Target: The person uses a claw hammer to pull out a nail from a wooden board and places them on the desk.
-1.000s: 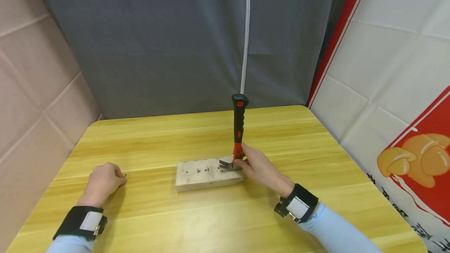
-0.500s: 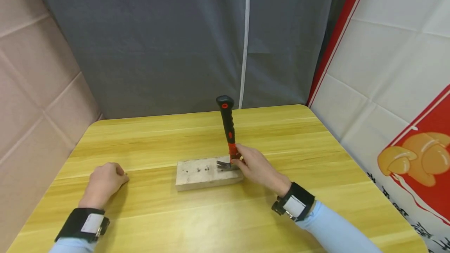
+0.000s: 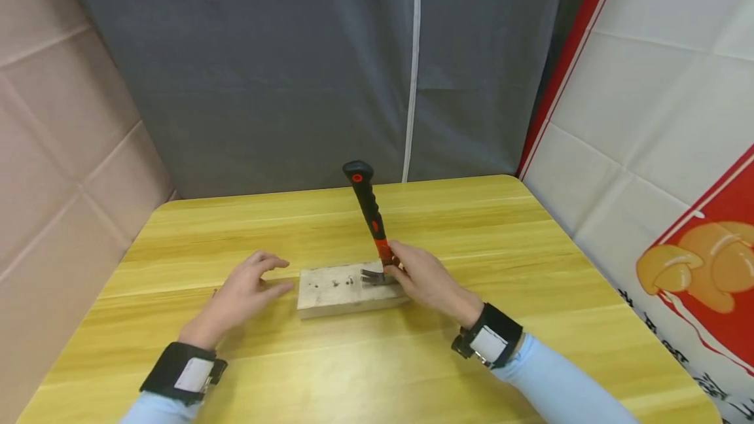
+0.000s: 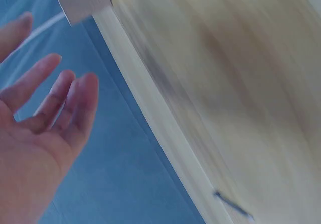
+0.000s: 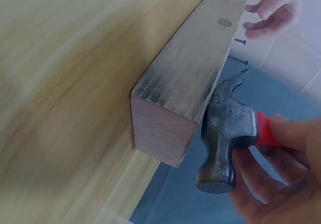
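A wooden block lies on the table. Nails stick up from its top in the right wrist view. My right hand grips a claw hammer at the red neck, just above the metal head. That head rests on the block's right part, claw pointing left, while the black handle rises and leans left. Left of the block, my left hand is over the table with thumb and fingers spread and nothing in them. A loose nail lies on the table behind it.
The wooden table reaches back to a grey curtain. A pale panel stands on the left. On the right hangs a white sheet with red print.
My left hand has let go of the nail at the left and moved right, fingers spreading, close to the block. The hammer handle has tilted left in my right hand.
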A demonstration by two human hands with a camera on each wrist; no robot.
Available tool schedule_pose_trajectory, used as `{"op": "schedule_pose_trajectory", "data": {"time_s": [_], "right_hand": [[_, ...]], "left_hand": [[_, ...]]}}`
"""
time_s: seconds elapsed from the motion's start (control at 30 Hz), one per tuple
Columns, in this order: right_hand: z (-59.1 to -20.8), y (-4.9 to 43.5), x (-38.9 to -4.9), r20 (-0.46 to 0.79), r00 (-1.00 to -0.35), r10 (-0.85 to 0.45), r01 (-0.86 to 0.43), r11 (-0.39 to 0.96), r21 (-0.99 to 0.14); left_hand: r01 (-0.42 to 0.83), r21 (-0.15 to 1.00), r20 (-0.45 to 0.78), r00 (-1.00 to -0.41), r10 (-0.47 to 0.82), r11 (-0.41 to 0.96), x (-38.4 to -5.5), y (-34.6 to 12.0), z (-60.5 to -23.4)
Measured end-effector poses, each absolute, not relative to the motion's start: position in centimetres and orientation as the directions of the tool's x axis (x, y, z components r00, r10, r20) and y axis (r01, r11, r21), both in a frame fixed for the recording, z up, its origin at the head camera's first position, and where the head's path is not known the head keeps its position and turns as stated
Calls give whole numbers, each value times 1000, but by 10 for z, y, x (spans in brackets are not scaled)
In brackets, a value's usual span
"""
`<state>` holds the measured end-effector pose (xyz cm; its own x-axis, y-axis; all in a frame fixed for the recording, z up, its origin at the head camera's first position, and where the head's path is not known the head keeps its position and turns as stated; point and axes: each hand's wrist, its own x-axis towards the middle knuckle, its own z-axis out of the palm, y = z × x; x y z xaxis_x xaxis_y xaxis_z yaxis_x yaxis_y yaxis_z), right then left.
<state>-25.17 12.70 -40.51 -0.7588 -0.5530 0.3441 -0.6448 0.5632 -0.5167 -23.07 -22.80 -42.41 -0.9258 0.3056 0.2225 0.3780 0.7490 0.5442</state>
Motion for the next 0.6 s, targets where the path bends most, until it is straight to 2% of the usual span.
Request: {"op": "schedule_pose_trajectory", "data": {"time_s": [0.23,0.6], "right_hand": [[-402,122,-251,341,-747,-571,-660,578,-479],[-402,111,-252,341,-746,-572,-664,600,-446]], "left_hand": [[413,596,145,-899,414,689,-233,-204,-430],[466,491,152,-878,454,736,-235,-189,-432]]}}
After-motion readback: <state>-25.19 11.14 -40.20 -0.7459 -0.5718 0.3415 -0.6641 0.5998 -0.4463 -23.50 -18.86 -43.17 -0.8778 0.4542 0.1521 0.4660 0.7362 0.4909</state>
